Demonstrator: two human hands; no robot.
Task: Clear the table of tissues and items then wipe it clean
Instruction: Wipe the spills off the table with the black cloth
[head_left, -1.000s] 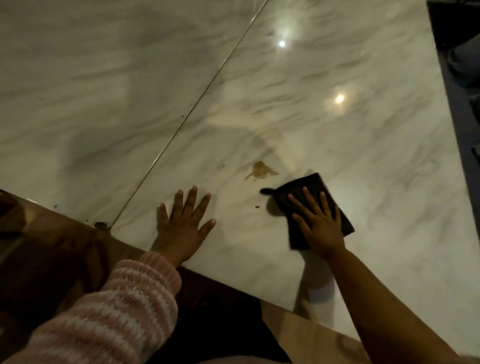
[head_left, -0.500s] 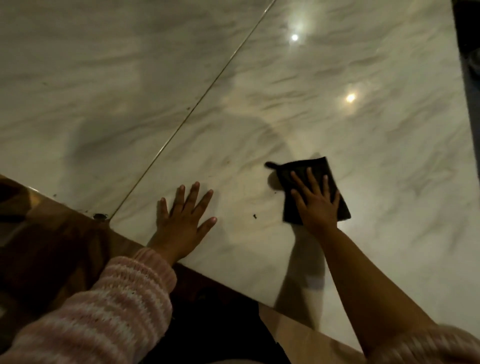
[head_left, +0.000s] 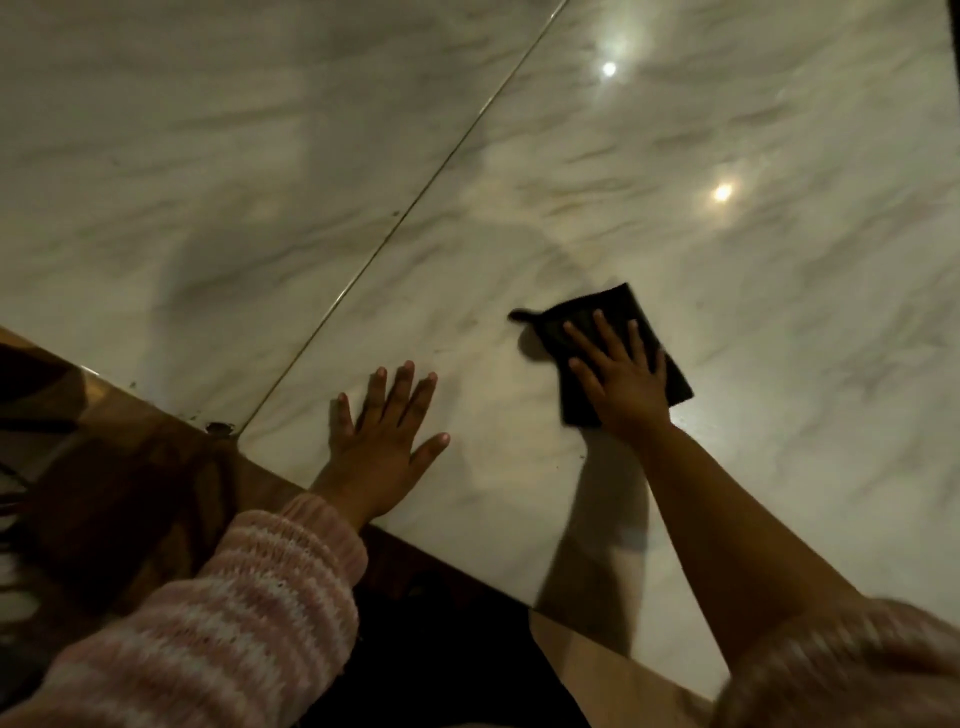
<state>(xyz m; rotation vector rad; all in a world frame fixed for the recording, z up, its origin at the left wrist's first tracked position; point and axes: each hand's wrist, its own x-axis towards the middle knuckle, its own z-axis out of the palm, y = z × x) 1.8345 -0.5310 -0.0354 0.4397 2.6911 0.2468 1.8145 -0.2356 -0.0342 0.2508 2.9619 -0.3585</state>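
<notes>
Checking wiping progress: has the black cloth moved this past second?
Yes. The black cloth slid away from the table's near edge, toward the seam.

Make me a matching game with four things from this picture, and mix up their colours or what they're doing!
Things:
1. left hand
2. right hand
3. cloth
4. left sleeve

Clues:
A. pink and white stripes
B. black
C. lies flat on the bare table
D. presses down on the cloth

Pairs: 1-C, 2-D, 3-B, 4-A
</notes>
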